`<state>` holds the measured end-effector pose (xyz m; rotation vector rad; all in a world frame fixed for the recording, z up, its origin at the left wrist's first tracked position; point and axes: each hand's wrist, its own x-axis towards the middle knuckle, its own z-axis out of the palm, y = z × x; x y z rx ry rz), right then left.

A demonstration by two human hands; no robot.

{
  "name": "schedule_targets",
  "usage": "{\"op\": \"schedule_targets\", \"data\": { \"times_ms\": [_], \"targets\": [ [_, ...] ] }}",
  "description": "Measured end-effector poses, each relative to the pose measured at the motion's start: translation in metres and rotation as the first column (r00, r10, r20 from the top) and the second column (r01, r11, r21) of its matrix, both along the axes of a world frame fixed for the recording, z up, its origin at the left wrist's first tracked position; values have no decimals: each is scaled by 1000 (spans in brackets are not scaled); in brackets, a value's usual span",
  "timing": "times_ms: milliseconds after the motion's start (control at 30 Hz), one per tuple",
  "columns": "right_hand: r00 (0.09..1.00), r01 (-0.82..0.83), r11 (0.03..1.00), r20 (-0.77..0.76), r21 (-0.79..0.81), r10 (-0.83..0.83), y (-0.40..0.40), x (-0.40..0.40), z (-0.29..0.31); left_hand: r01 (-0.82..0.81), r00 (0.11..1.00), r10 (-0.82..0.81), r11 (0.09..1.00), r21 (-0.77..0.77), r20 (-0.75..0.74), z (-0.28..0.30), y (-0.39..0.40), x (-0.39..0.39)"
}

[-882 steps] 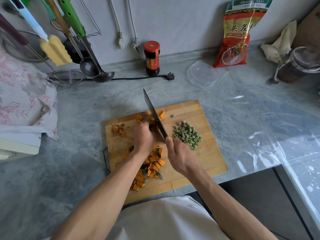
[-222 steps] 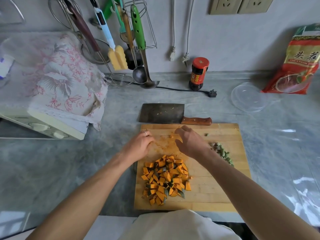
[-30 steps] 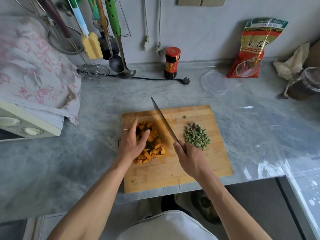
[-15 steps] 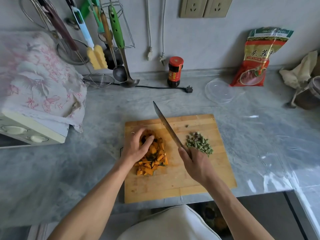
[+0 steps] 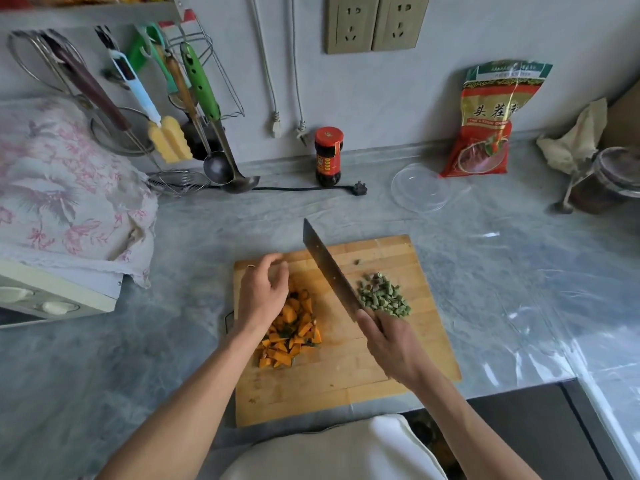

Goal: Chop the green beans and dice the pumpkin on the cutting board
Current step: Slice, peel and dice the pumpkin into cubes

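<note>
- Grey wall (image 5: 346,95) with two sockets (image 5: 375,24) and hanging cables (image 5: 270,81).
- Grey marble counter (image 5: 104,358).
- Wire rack (image 5: 194,64) of hanging utensils at left.
- Soft, even light.

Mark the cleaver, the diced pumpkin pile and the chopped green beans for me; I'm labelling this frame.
cleaver (image 5: 329,268), head view, middle of the blade's flat
diced pumpkin pile (image 5: 291,332), head view, centre of the heap
chopped green beans (image 5: 382,296), head view, centre of the heap
</note>
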<state>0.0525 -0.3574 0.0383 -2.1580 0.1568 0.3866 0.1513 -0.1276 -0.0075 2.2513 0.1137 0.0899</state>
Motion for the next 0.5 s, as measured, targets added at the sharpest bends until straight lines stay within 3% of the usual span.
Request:
{"op": "schedule_targets", "data": {
  "times_ms": [100,200,333,500],
  "targets": [
    [984,146,976,-130,163,-125,-6,-6,7,110,994,-110,994,24,-16,9,-19,3],
    [963,253,942,-153,221,-223,-14,-9,8,281,956,-269,954,103,-117,17,-42,14],
    [950,309,947,-78,88,-303,-42,0,6,506,855,-460,840,196,-238,21,-85,34],
    [950,304,952,91,-40,-299,-74,-2,6,633,767,-515,705,320,-384,6,-125,31]
  ]
}}
